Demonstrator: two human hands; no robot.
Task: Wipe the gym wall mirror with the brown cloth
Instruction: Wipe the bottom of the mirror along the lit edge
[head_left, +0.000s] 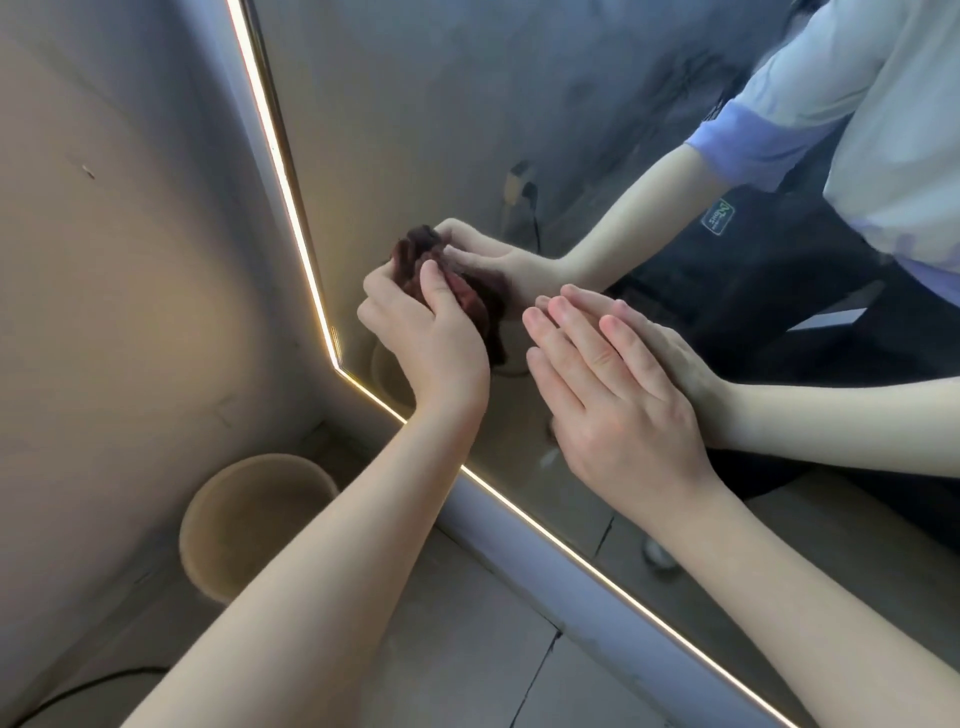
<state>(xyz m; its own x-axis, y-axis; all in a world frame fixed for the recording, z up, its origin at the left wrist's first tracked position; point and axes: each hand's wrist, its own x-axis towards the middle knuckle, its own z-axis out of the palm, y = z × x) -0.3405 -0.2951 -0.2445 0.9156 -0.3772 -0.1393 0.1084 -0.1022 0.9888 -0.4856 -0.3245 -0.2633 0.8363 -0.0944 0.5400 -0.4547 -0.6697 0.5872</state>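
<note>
The wall mirror (467, 104) fills the upper right, edged by a lit strip, its glass smeared in the upper part. My left hand (426, 338) grips the bunched brown cloth (470, 304) and holds it against the glass near the mirror's lower left corner. The cloth's reflection shows just above it. My right hand (618, 395) lies flat with straight fingers on the glass to the right of the cloth. Both hands and forearms are mirrored in the glass.
A beige round bin (249, 525) stands on the tiled floor in the corner, below the mirror's corner. A dark cable (78, 686) runs along the floor at the lower left. The beige side wall (130, 234) is close on the left.
</note>
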